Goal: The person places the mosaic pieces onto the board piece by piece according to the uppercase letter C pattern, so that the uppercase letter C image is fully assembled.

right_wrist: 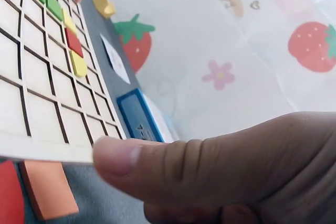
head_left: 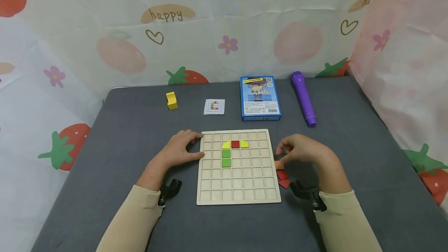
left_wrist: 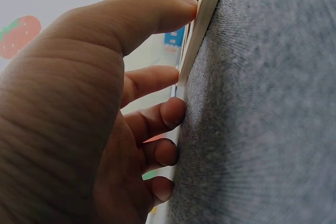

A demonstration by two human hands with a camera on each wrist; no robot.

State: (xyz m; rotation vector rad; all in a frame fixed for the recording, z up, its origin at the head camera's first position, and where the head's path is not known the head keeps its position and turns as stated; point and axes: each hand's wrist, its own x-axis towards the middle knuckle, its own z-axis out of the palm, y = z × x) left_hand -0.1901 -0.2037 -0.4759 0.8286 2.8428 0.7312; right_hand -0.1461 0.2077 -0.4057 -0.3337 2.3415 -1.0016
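A wooden grid board (head_left: 238, 184) lies on the dark cloth. In its upper left part sit two yellow rounded pieces (head_left: 244, 144), a red square (head_left: 235, 144) between them, and two green squares (head_left: 226, 162) in a column below the left one. My left hand (head_left: 176, 151) touches the board's left edge with the tips of thumb and index finger, its other fingers loosely bent. Beside the right edge hovers my right hand (head_left: 306, 153), fingers bent and nothing visible in them. Just below its thumb lies an orange piece (right_wrist: 50, 190), near red pieces (head_left: 284, 183).
Behind the board, from left to right, are a yellow block (head_left: 172, 100), a small pattern card (head_left: 214, 107), a blue box (head_left: 260, 98) and a purple stick-shaped thing (head_left: 303, 99). A printed curtain (head_left: 227, 22) hangs behind the table.
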